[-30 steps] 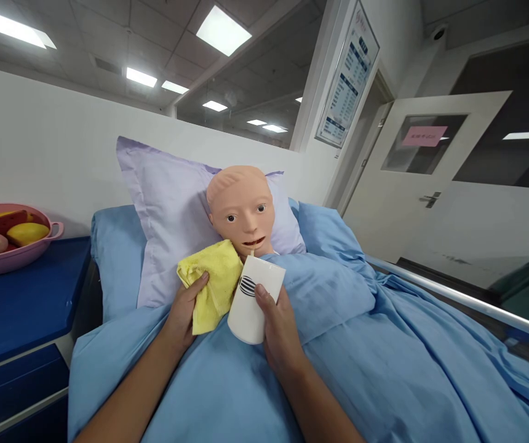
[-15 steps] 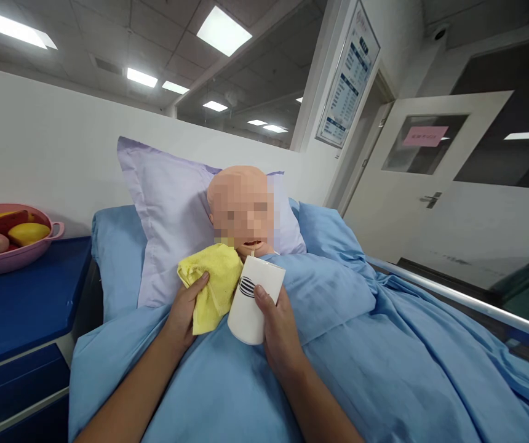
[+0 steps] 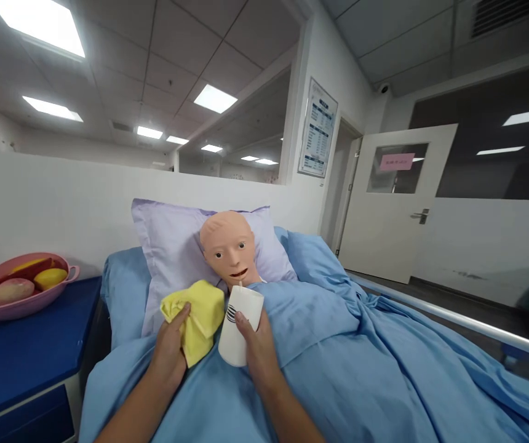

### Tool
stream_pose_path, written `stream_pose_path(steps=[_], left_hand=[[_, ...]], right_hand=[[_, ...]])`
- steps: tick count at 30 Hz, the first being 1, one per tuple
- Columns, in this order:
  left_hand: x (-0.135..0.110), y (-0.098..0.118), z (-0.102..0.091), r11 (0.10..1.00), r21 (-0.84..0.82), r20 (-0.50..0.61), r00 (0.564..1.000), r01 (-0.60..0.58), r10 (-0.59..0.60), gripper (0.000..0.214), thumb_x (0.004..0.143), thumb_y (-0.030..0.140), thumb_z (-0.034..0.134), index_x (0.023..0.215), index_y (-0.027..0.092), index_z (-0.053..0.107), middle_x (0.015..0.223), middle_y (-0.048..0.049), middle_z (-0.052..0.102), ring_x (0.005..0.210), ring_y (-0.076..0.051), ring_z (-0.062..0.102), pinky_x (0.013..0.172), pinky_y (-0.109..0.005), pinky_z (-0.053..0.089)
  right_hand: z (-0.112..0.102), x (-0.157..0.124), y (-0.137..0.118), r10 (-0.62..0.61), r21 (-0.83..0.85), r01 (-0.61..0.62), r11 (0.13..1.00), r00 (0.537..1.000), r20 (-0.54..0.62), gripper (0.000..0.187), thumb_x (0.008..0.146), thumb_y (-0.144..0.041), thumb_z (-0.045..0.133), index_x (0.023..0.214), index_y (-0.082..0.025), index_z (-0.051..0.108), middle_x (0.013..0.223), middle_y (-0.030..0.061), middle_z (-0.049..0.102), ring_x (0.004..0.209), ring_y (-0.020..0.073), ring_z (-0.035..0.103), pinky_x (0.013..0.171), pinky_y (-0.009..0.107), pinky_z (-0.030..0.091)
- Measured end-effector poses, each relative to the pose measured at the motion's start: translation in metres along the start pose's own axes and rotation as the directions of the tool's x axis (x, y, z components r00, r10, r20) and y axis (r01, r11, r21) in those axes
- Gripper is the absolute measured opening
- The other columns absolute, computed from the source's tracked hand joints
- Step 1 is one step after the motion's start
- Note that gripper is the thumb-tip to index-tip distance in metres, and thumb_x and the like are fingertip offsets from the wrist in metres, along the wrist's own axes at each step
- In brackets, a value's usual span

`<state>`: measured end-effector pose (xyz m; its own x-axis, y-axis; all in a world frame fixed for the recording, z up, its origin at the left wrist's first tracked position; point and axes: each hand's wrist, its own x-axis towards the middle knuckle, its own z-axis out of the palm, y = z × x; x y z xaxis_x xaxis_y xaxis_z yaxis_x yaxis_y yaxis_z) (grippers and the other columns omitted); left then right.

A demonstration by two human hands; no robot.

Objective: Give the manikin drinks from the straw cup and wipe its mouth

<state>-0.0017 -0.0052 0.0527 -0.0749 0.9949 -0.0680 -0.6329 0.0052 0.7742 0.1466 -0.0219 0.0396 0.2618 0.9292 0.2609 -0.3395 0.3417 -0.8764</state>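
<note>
A mannequin head (image 3: 228, 241) with a slightly parted mouth lies tilted on a pale lilac pillow (image 3: 170, 237). My left hand (image 3: 171, 344) grips a folded yellow towel (image 3: 197, 314), held just below and left of the mannequin's jaw. Wrapped around a white cup (image 3: 234, 338) with a black striped mark is my right hand (image 3: 261, 354), thumb on the front. The cup leans, its rim below the chin. A short pale straw (image 3: 240, 283) sticks up from the cup toward the mouth; whether its tip touches the lips I cannot tell. The cup's inside is hidden.
Blue bedding (image 3: 338, 369) covers the mannequin's body. On the left, a blue bedside cabinet (image 3: 29, 351) bears a pink basket (image 3: 19, 312) of fruit. A metal bed rail (image 3: 453, 317) runs along the right side. Behind stand a low white wall (image 3: 61, 203) and a door (image 3: 375, 234).
The camera view has tilted up and turned to the right, so the bed sits lower in the picture. Cup and towel remain in my hands; the towel is slightly farther from the face.
</note>
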Motion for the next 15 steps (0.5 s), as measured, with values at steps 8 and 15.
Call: stream_pose_path(steps=[8,15], left_hand=[[-0.003,0.022,0.049,0.825,0.153,-0.034,0.831,-0.544,0.555,0.032,0.078,0.026,0.075,0.109,0.029,0.066,0.113,0.0014,0.073,0.119,-0.022,0.061,0.101,-0.031,0.05],[0.05,-0.002,0.083,0.391,0.34,0.716,0.505,-0.855,0.482,0.034,0.074,0.016,0.069,0.106,0.028,0.071,0.135,-0.0064,0.062,0.14,-0.028,0.04,0.123,-0.042,0.014]], right_hand=[[0.0,-0.004,-0.002,-0.161,-0.013,0.162,0.987,0.97,-0.182,0.061,0.067,-0.053,0.079,0.113,-0.02,0.056,0.09,0.0024,0.067,0.078,0.0205,0.064,0.069,0.033,0.054],[-0.003,0.002,-0.002,-0.223,0.128,0.262,0.956,0.94,-0.259,0.066,0.069,-0.047,0.079,0.123,-0.023,0.049,0.108,0.0044,0.068,0.095,0.0237,0.066,0.088,0.039,0.053]])
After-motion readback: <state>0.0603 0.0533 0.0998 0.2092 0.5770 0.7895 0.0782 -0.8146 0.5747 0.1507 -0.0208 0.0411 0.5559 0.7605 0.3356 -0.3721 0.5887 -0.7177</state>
